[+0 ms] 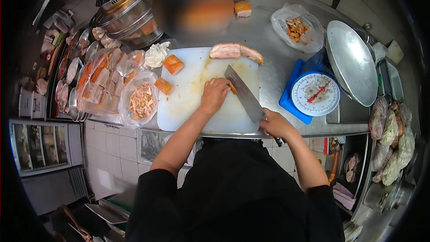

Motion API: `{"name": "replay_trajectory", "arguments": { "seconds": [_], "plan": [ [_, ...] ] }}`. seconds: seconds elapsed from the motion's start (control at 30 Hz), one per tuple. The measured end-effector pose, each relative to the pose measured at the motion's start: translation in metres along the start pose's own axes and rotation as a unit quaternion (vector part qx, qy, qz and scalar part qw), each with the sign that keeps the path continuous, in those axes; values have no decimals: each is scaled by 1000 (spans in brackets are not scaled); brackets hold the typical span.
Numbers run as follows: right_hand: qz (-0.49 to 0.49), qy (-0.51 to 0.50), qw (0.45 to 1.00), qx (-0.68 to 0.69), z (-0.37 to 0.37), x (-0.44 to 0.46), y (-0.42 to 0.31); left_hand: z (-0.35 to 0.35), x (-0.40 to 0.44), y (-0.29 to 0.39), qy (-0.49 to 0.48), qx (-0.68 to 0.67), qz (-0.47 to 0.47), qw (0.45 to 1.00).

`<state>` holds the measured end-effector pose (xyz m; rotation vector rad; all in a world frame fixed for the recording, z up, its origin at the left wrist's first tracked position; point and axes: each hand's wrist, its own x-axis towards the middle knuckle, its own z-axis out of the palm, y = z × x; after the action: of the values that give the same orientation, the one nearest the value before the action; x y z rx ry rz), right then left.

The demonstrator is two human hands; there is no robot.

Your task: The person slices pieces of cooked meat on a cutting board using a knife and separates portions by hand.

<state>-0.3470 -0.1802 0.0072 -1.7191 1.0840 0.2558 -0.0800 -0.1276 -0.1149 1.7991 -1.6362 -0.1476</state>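
My right hand (275,124) is wrapped round the handle of a cleaver (244,94), whose broad blade slants up and left over the white cutting board (188,112). Just left of the blade, my left hand (215,95) has its fingers pressed together on a small browned strip of roast pork (232,88), close to the steel. At the board's far edge lies a slab of roast pork belly (225,51) with a second piece (252,55) against its right end. Two golden-skinned pork chunks (173,64) sit on the left side.
Left of the board are a bag of chopped meat (142,101), a large bag of pork slabs (101,80) and a crumpled white cloth (156,54). To the right stand a blue dial scale (316,94), a metal pan (351,62) and a bag of browned pieces (297,29).
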Motion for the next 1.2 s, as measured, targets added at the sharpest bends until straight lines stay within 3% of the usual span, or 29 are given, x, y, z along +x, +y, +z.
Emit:
{"name": "replay_trajectory", "arguments": {
  "seconds": [0.23, 0.4, 0.7, 0.83, 0.9, 0.93, 0.97, 1.0, 1.1, 1.13, 1.17, 1.2],
  "plan": [
    [-27, 33, 998, 40, 6, 32, 7, -7, 3, 7, 26, 55, 58, 996],
    [-47, 97, 992, 72, 20, 31, 1, -19, 3, 0, -64, 58, 77, 993],
    [-41, 139, 988, 51, 11, -13, -8, -49, -32, -12, 10, 66, -10, 998],
    [-73, 138, 988, 15, 20, -13, 9, -61, -44, -13, 8, 80, 3, 997],
    [-94, 140, 986, -2, 22, -14, 11, -59, -43, -11, 56, -148, -119, 980],
    [-72, 86, 990, 87, 20, -20, 4, -58, -38, -8, 57, -148, -119, 980],
    [-50, 29, 983, 174, 19, -23, -1, -53, -29, -3, 88, -400, -258, 875],
    [-51, 27, 983, 172, 20, -21, 3, -50, -19, 5, 111, -615, -372, 686],
    [-61, -33, 961, 268, 21, -19, 16, -38, 0, 23, 62, -626, -412, 659],
    [-51, -1, 961, 271, 23, -21, 16, -33, 2, 25, 62, -626, -412, 659],
    [-40, 31, 960, 275, 24, -22, 17, -28, 3, 25, 61, -465, -322, 823],
    [-39, 32, 960, 275, 24, -24, 18, -24, 3, 24, 56, -275, -212, 936]
  ]
}}
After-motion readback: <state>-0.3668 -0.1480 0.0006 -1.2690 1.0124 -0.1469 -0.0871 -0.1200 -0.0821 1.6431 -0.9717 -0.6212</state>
